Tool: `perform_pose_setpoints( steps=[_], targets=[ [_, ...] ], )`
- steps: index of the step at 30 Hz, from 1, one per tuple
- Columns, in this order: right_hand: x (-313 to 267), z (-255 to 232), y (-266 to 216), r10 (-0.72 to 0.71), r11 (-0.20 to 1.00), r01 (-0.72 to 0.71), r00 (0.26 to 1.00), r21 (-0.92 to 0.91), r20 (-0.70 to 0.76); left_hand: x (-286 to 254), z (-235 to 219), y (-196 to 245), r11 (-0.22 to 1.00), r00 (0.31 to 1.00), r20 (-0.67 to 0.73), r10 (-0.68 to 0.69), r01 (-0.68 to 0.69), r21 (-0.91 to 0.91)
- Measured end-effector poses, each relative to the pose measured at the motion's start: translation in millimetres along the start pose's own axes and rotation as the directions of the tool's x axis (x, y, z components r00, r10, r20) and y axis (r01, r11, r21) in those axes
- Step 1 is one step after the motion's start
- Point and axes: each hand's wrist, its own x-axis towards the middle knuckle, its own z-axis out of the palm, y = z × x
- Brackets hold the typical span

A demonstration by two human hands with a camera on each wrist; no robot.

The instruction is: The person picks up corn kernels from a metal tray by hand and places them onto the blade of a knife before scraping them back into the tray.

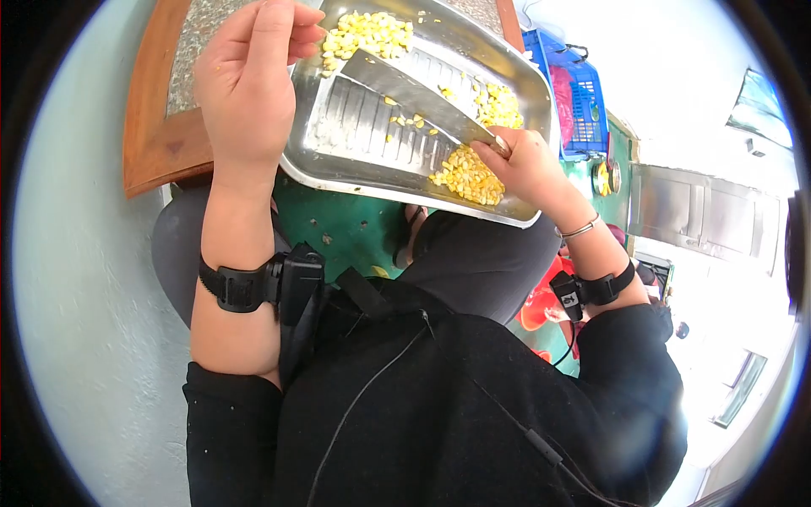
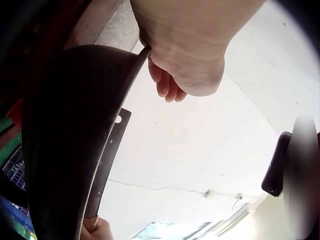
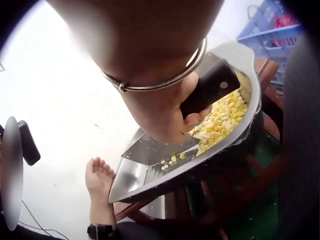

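A metal tray [image 1: 338, 127] [image 2: 70, 130] holds yellow corn kernels in separate piles [image 1: 370, 35] [image 1: 498, 107] [image 1: 470, 176], with a few loose ones between. My right hand [image 1: 532, 169] [image 3: 155, 112] grips the black handle [image 3: 212, 87] of a wide-bladed knife [image 1: 414, 97] [image 3: 157, 149], whose blade slants across the tray, its tip near the upper-left pile. Beside the tray's left end, my left hand [image 1: 253, 89] [image 2: 180, 55] [image 3: 99, 180] is raised with its fingers loosely bent, holding nothing. Kernel bits stick to it.
The tray lies partly over a wood-edged table [image 1: 160, 152] and above my lap. Beyond its right end stands a blue crate [image 1: 583, 101] with pink contents. A red container [image 1: 541, 300] is on the green floor to the right, and a pale wall [image 1: 93, 253] rises at left.
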Motion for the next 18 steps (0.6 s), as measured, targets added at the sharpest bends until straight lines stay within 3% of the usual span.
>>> perform_pose_setpoints(
  steps=[9, 14, 18],
  targets=[
    [1, 9, -16, -0.02, 0.999, 0.024, 0.996, 0.047, -0.085, 2, 1, 11, 0.998, 1.0, -0.01, -0.018, 0.018, 0.058],
    [-18, -12, -5, -0.082, 0.992, 0.072, 0.993, -0.106, -0.085, 2, 0, 7, 0.997, 1.0, -0.003, 0.002, -0.002, 0.08],
    [-41, -26, 3, -0.036, 0.992, 0.029, 0.998, -0.121, -0.052, 3, 1, 9, 0.999, 1.0, -0.002, -0.005, 0.005, 0.045]
  ],
)
